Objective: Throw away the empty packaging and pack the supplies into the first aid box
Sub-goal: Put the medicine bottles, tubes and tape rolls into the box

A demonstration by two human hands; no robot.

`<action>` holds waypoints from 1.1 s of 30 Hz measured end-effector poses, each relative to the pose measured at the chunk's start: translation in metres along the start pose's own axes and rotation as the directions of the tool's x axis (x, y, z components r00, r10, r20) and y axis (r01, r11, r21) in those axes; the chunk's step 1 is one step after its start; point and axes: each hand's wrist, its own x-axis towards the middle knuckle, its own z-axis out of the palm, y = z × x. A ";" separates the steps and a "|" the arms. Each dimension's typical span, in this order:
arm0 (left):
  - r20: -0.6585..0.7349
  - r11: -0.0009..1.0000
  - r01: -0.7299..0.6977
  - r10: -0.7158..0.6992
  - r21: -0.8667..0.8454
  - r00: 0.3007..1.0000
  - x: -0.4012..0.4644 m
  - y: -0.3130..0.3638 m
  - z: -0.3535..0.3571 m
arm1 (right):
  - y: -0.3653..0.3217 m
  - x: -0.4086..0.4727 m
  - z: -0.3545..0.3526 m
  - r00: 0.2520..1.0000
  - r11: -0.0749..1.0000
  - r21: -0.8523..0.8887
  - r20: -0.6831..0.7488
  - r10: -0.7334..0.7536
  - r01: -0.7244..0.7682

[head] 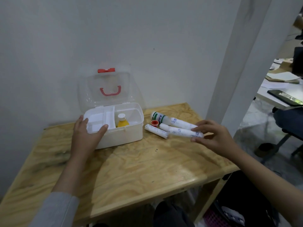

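We have our right hand [211, 136] hovering over the nearer end of the gauze rolls, its grip half-open: the fingers [199, 126] arch over the top and the thumb sits below, bracketing the front roll [185, 132] without visibly closing on it, though blur keeps us from telling whether skin touches wrapper. That roll's long axis runs from our grip away to the left and slightly up the counter [147, 169], so the hand meets it at its right end, not its middle. Just beyond the fingers lies a second roll [183, 123], roughly parallel; a shorter third roll [156, 131] lies farther left of the grip, and a small red-rimmed tape spool [154, 123] and a green-labelled white bottle [158, 117] sit at the far left end of the cluster. Farther left again is the open first aid box [127, 135], its clear lid up, a yellow bottle [122, 122] standing in the right compartment. Our left hand [86, 135] braces the box's near left corner, thumb hooked over the rim, grip spread flat and holding nothing else. We judge the right hand is the nearer one for the rolls, and carrying one means travelling leftward along its own axis.
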 end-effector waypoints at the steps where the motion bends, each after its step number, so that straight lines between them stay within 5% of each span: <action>1: 0.003 1.000 0.005 -0.005 -0.002 1.000 0.000 0.000 0.000 | -0.009 0.013 0.001 1.000 1.000 0.008 -0.018 -0.021 0.021; 5: 0.013 1.000 0.017 -0.017 -0.007 1.000 -0.001 0.002 0.000 | -0.047 0.072 0.012 0.990 0.988 -0.064 -0.011 -0.142 0.141; 10: 0.019 0.999 0.031 -0.031 -0.014 0.999 -0.001 0.005 -0.002 | -0.087 0.150 0.047 0.951 0.921 -0.277 0.219 -0.217 0.274; 15: 0.017 0.999 0.047 -0.046 -0.025 0.999 -0.002 0.006 -0.004 | -0.101 0.198 0.100 0.855 0.791 -0.483 0.511 -0.093 0.375; 20: 0.009 0.998 0.050 -0.050 -0.039 0.999 -0.004 0.008 -0.007 | -0.105 0.211 0.133 0.778 0.759 -0.514 0.628 0.017 0.399; 33: 0.004 0.998 0.051 -0.051 -0.033 0.999 -0.002 0.003 -0.005 | -0.073 0.196 0.098 0.899 0.894 -0.336 0.414 -0.143 0.297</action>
